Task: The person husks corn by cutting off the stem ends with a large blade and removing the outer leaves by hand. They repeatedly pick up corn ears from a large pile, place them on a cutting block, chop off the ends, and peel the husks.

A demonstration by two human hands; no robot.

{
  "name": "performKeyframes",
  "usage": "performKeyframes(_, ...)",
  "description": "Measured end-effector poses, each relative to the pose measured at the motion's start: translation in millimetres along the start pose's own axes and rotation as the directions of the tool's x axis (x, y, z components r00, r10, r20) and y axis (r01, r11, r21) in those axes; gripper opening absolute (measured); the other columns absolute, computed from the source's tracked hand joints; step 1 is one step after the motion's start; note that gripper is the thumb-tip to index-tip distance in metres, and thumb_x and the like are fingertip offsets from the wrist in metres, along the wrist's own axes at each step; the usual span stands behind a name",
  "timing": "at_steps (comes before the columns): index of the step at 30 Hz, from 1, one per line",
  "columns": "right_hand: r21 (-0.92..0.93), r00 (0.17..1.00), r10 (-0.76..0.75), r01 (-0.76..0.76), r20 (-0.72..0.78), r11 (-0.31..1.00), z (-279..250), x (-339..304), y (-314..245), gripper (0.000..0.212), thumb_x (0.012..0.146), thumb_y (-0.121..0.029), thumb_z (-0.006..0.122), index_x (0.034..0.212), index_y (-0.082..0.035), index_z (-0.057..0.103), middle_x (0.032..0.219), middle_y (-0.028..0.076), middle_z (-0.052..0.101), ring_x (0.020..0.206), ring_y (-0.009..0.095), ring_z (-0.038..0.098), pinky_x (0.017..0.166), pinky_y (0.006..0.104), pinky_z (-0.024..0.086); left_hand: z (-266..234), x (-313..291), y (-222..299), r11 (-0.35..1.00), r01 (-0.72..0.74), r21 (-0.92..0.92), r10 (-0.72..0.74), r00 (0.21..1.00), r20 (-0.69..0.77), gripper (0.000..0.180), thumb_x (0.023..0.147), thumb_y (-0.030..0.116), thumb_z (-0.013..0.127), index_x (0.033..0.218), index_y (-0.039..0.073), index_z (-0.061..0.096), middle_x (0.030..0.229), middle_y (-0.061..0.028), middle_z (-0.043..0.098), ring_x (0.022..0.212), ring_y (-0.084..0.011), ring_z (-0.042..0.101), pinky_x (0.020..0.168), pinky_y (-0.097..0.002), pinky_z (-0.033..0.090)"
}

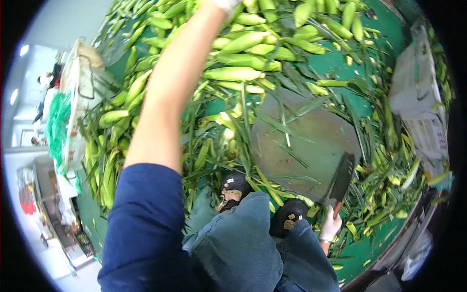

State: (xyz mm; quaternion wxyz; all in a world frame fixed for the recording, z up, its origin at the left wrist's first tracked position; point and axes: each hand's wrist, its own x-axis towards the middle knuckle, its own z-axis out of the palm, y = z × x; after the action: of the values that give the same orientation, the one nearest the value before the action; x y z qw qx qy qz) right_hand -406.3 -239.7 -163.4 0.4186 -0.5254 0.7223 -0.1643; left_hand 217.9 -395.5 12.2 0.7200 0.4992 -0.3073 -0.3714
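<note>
My right hand (331, 225), in a white glove, grips the handle of a large knife (342, 176). The knife's wide dark blade points up and away from me, over the right edge of a worn grey cutting board (311, 134). Stretched far forward, my left arm ends in a gloved left hand (227, 4) at the top edge of the picture, above a heap of corn cobs in green husks (236, 73). Its fingers are cut off by the frame, so what they touch is hidden. Loose leaf strips lie across the board.
Husks and leaves (384, 194) cover much of the green floor (214, 104) around my shoes (289, 216). A white crate (418, 92) stands at the right. Another pale crate (80, 102) stands at the left, with green netting (58, 124) hanging beside it.
</note>
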Motion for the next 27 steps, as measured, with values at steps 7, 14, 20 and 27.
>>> performKeyframes(7, 0.046, 0.965, 0.247, -0.244, -0.083, 0.969, -19.5, -35.1, 24.1, 0.030, 0.089, -0.029, 0.066, 0.072, -0.007, 0.053, 0.054, -0.005, 0.043, 0.046, 0.005, 0.035, 0.042, 0.0253, 0.024, -252.3, -314.1, 21.4, -0.499, 0.340, 0.797, -0.238, 0.831, -0.504, 0.023, 0.083, 0.021, 0.052, 0.088, 0.003, 0.065, 0.094, -0.0214, 0.065, 0.091, -0.0369, 0.063, 0.083, -0.0432, 0.049)
performKeyframes(14, 0.088, 0.962, 0.265, -0.260, -0.058, 0.962, -17.0, -36.9, 13.1, 0.030, 0.087, -0.028, 0.067, 0.072, -0.009, 0.051, 0.055, -0.004, 0.044, 0.045, 0.006, 0.034, 0.042, 0.0249, 0.024, -284.4, -389.0, -9.6, -0.727, -0.060, 0.684, -0.515, 0.707, -0.486, 0.045, 0.065, 0.015, 0.069, 0.109, 0.007, 0.058, 0.112, -0.0131, 0.057, 0.111, -0.0310, 0.052, 0.095, -0.0458, 0.041)
performKeyframes(20, 0.085, 0.976, 0.165, -0.154, -0.142, 0.984, -8.7, -52.8, 49.7, 0.023, 0.085, -0.022, 0.070, 0.076, -0.003, 0.059, 0.061, -0.004, 0.053, 0.054, 0.006, 0.040, 0.046, 0.0266, 0.031, -149.4, -333.1, 71.2, -0.643, -0.198, 0.740, -0.500, 0.841, -0.209, 0.032, 0.059, 0.019, 0.072, 0.087, 0.008, 0.062, 0.092, -0.0141, 0.055, 0.090, -0.0308, 0.057, 0.070, -0.0423, 0.048)
performKeyframes(27, -0.196, 0.998, -0.060, 0.057, -0.010, 0.979, 15.5, -73.0, -14.1, 0.025, 0.079, -0.020, 0.069, 0.088, 0.002, 0.062, 0.062, 0.013, 0.059, 0.055, 0.014, 0.047, 0.054, 0.0330, 0.044, -30.2, -277.4, 24.9, 0.155, 0.064, 0.986, -0.377, 0.926, -0.001, 0.061, 0.063, 0.036, 0.078, 0.110, 0.004, 0.056, 0.100, -0.0166, 0.065, 0.075, -0.0278, 0.066, 0.072, -0.0386, 0.051)
